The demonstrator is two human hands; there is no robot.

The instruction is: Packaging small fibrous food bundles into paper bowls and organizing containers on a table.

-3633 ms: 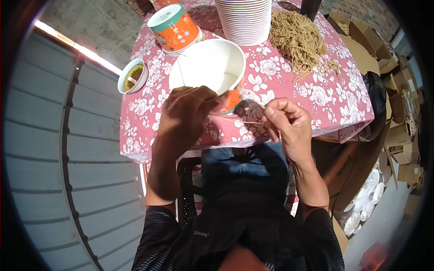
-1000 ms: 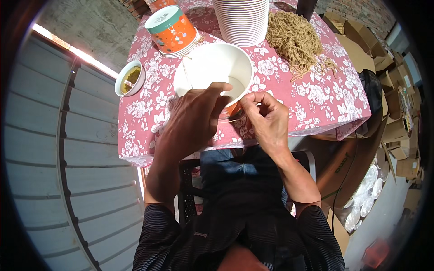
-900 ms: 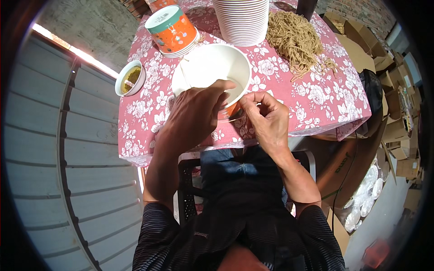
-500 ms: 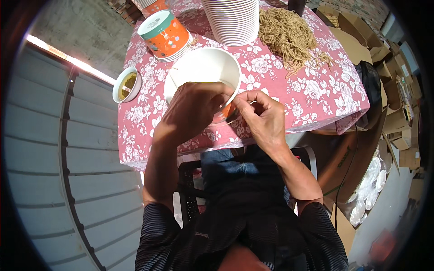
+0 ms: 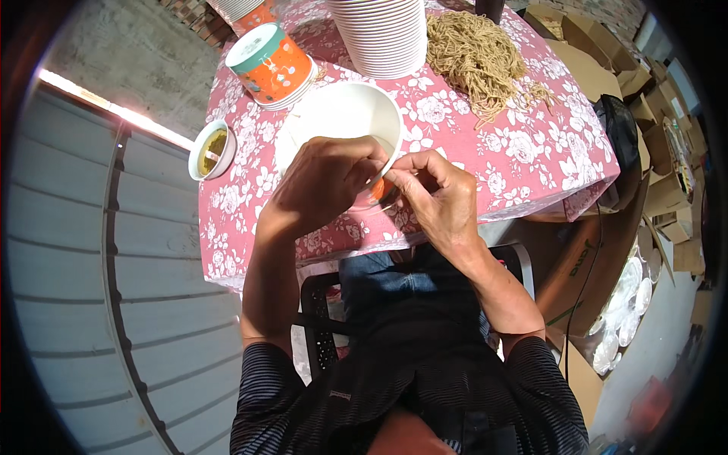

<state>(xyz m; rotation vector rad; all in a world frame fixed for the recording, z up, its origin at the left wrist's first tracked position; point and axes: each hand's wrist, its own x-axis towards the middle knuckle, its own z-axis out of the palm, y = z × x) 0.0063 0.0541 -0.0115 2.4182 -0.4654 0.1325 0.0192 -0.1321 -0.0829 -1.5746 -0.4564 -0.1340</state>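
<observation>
A large paper bucket [image 5: 360,110], white inside and orange outside, rests tilted toward me near the table's front edge. Over its near side lies my left hand [image 5: 326,171], shaded, its fingers closed on the rim from the inside. My right hand [image 5: 440,189] pinches close against the outside of the same rim, thumb and forefinger together. A thin strand of cord [image 5: 389,206] hangs just below the right fingertips; where it runs between the fingers is hidden. Both hands' fingertips nearly meet at the rim.
A tall stack of white buckets [image 5: 383,38] stands behind, beside a heap of tan cords [image 5: 478,61]. Upturned orange buckets [image 5: 273,68] are at the back left. A small bowl [image 5: 213,149] sits by the left table edge. Cardboard boxes [image 5: 584,68] crowd the right.
The left hand stays nearly in place at the rim. The right fingertips have shifted slightly left, closer to the rim. The whole view has moved a little.
</observation>
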